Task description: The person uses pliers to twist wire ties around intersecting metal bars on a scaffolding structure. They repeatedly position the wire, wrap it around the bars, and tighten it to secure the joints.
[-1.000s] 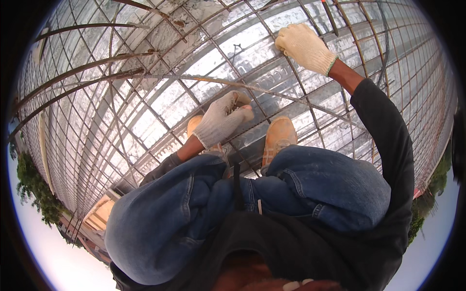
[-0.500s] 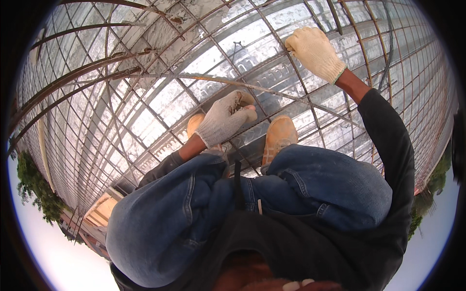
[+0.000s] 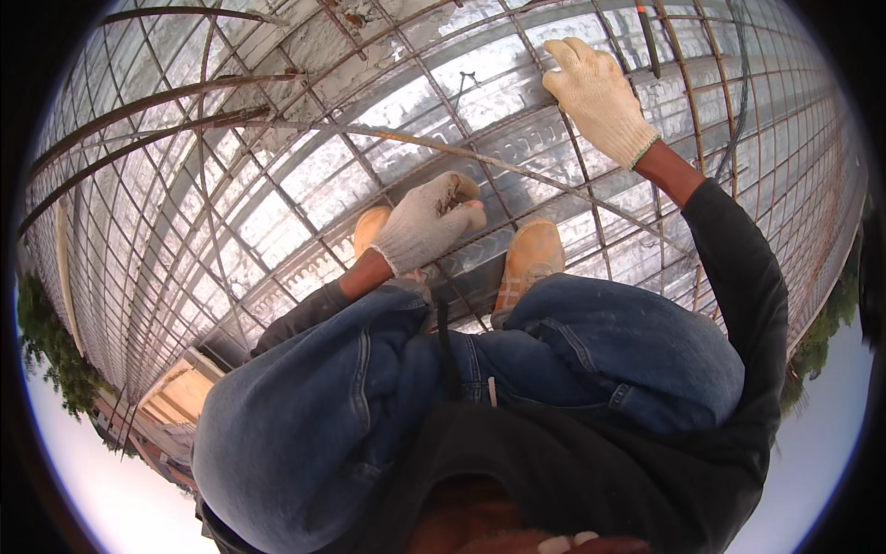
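Far left: trees [image 3: 55, 342], beyond the edge of the deck; next in, a pale timber panel [image 3: 182, 390]. Left, upper: rusty curved bars [image 3: 185, 88], arcing in over the mesh toward a patch of rough concrete [image 3: 374, 69].

Centre-left: your left shoe [image 3: 372, 226], partly behind the glove. Your left hand [image 3: 425, 222], in a greyish knit glove, low and close to your shins; fingers and thumb curled toward each other.

Centre: one loose diagonal rod [image 3: 415, 141], rust-streaked, passing just above the left hand and sloping down rightward. Above it, a small twisted wire [image 3: 462, 85]. Your right shoe [image 3: 532, 254], below the rod, over corrugated metal.

Centre-right: one mesh bar [image 3: 576, 152], its long axis running from the top edge down and slightly right. It passes at the fingertip side of your right hand [image 3: 595, 102], cream-gloved, fingers bent and parted; that hand is the nearer, the left lying lower and leftward. Whether either glove grips anything, you cannot make out; the inner fingers are hidden.

Right, upper: a dark slim tool [image 3: 650, 42], orange-topped; then a dark cable [image 3: 741, 102].
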A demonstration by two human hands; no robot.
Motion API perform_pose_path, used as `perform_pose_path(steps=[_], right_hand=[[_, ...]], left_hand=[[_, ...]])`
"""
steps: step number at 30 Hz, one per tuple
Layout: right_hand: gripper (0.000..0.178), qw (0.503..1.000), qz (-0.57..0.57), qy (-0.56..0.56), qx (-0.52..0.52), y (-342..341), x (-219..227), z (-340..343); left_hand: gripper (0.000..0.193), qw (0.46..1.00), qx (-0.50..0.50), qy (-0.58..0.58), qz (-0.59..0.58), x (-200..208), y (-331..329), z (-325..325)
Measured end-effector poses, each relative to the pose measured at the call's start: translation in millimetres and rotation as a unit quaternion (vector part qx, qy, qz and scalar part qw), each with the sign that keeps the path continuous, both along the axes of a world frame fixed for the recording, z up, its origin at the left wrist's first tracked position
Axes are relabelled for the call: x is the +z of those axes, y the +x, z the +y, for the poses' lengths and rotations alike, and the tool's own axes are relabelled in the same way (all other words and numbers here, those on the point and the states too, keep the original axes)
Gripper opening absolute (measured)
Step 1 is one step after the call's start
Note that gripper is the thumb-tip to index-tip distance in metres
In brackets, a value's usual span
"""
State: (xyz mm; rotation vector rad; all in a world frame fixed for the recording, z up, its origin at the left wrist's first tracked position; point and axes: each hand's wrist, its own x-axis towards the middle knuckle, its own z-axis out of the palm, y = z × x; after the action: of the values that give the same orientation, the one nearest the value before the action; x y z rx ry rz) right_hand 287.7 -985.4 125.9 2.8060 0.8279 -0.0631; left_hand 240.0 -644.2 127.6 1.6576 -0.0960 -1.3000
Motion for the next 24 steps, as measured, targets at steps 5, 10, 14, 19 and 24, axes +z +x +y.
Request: perform_pose_path(steps=[5, 10, 14, 19, 24], right_hand=[[0.014, 0.953, 0.243, -0.027, -0.177, 11.2, 0.2, 28.0], [0.018, 0.933, 0.238, 0.124, -0.238, -3.5, 2.1, 14.1], [0.018, 0.945, 0.221, 0.143, -0.197, 10.9, -4.4, -21.3], [0.018, 0.959, 0.191, 0.141, -0.157, 25.1, -22.3, -26.2], [0.017, 0.972, 0.179, 0.127, -0.089, 9.5, -13.8, -2.7]], left_hand=[[0.044, 0.999, -0.037, 0.003, 0.012, 4.7, -0.5, -7.9], [0.044, 0.999, -0.034, 0.003, -0.002, 2.0, -2.6, -6.5], [0.042, 0.999, -0.024, 0.018, -0.014, 3.9, -2.2, -6.7], [0.04, 0.999, 0.012, -0.003, -0.039, -9.0, -2.0, -11.1], [0.041, 0.984, 0.044, -0.001, -0.175, -18.9, 36.4, -33.7]])
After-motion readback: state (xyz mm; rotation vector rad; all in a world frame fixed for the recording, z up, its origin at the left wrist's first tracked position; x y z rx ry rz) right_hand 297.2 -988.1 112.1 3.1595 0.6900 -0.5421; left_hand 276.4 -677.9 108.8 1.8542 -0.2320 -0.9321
